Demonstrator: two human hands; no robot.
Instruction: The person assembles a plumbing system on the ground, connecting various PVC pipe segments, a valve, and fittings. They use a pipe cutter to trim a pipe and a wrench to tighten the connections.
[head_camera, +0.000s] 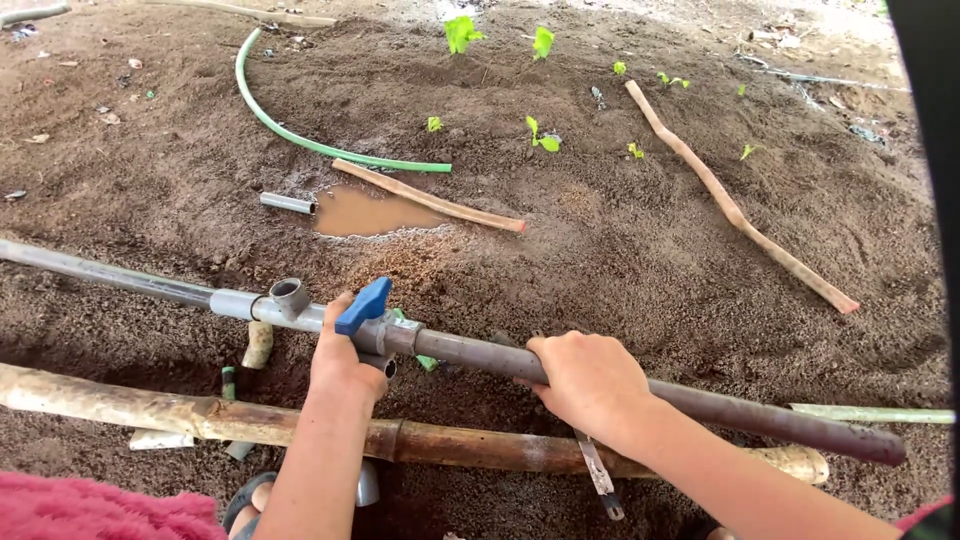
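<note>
Grey pipe (700, 400) hangs over the soil, right hand (590, 385) clamping it steady while left hand (345, 365) grips under the blue-handled valve (365, 310).

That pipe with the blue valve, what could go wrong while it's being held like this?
1. The left hand grips at the valve; twisting could strain the joint by the grey tee.
2. The open tee could take in loose soil.
3. The right hand holds the pipe over a bamboo pole; a slip might pinch fingers.
</note>
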